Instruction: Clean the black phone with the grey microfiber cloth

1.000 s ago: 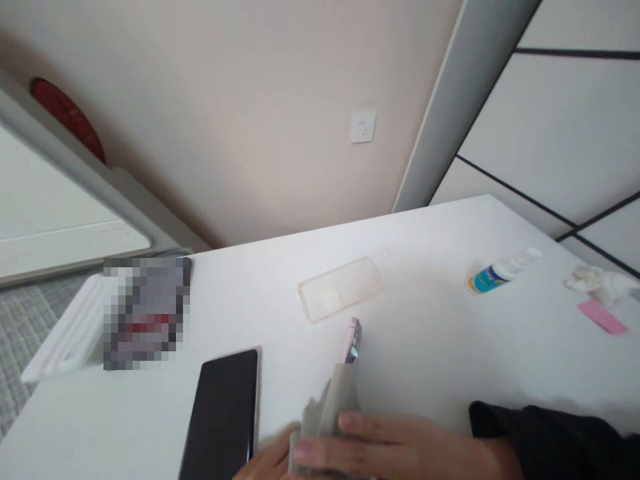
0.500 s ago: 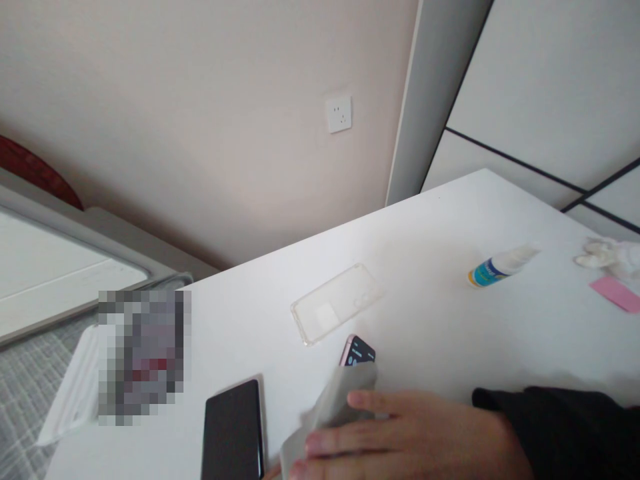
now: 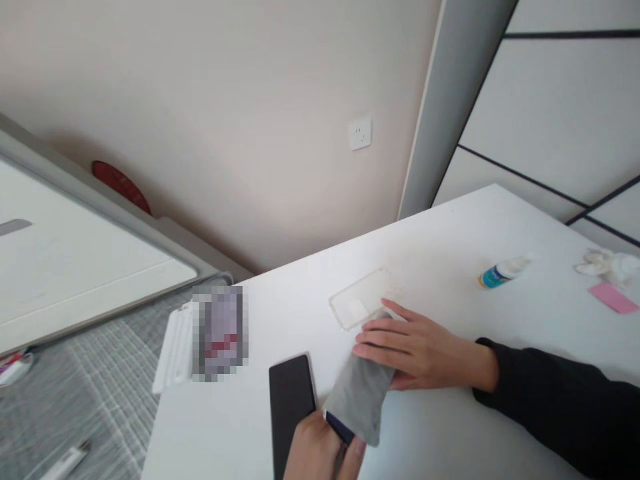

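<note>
My right hand (image 3: 420, 347) lies flat, pressing a grey cloth (image 3: 359, 393) down on a phone (image 3: 339, 427) that the cloth mostly hides. Only a dark corner of that phone shows at the cloth's near end. My left hand (image 3: 323, 450) grips this near end at the bottom of the view. A second phone with a black screen (image 3: 291, 407) lies flat just left of the cloth. A clear phone case (image 3: 363, 307) rests on the white table (image 3: 450, 253) just beyond my right fingertips.
A small bottle with a blue label (image 3: 501, 272) lies on its side at the right. Crumpled white tissue (image 3: 607, 265) and a pink slip (image 3: 613, 297) are at the far right edge. A white box (image 3: 176, 350) sits at the table's left edge, beside a grey bed cover.
The phone went from tilted up to lying flat under the cloth. My right hand slid forward over it toward the clear case. The camera view shifted so more of the table's near left shows.
</note>
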`<state>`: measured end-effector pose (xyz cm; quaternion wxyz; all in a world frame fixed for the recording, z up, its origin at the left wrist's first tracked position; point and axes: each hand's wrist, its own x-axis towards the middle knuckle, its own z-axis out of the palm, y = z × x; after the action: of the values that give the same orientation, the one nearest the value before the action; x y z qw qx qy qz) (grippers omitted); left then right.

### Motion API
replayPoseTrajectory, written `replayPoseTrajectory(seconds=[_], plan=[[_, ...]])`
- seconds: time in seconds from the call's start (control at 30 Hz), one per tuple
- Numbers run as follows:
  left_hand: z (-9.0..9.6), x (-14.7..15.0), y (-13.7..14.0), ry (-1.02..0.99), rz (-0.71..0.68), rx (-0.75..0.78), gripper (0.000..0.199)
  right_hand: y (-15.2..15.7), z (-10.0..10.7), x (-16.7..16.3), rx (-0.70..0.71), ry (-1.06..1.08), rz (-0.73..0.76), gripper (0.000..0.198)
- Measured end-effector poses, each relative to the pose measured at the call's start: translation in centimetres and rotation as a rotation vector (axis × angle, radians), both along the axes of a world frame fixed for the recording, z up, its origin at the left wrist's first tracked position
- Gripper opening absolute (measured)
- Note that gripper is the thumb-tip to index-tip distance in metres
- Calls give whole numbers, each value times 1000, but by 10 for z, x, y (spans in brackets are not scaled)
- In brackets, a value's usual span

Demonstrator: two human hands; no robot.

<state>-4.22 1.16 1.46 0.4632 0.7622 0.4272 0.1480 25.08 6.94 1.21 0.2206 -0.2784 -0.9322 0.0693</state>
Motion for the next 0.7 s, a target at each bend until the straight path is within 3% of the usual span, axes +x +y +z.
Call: replayPoseTrajectory(seconds=[0.1, 0.2, 0.37, 0.57, 0.7], plan=[[13, 2, -6, -25, 88, -57, 32, -6, 2, -9, -10, 5, -42, 60], [15, 3, -8, -90, 145, -128, 34, -20, 6, -25, -10, 1, -71, 64], [9, 13, -1, -305, 105, -223, 35, -38, 4, -41, 10, -22, -145, 72], [-2, 25, -1, -607, 109, -372, 47, -37, 20, -30, -4, -31, -422, 84], [-7, 26, -1, -687, 124, -417, 43, -55, 34, -58, -64, -36, -387, 103]])
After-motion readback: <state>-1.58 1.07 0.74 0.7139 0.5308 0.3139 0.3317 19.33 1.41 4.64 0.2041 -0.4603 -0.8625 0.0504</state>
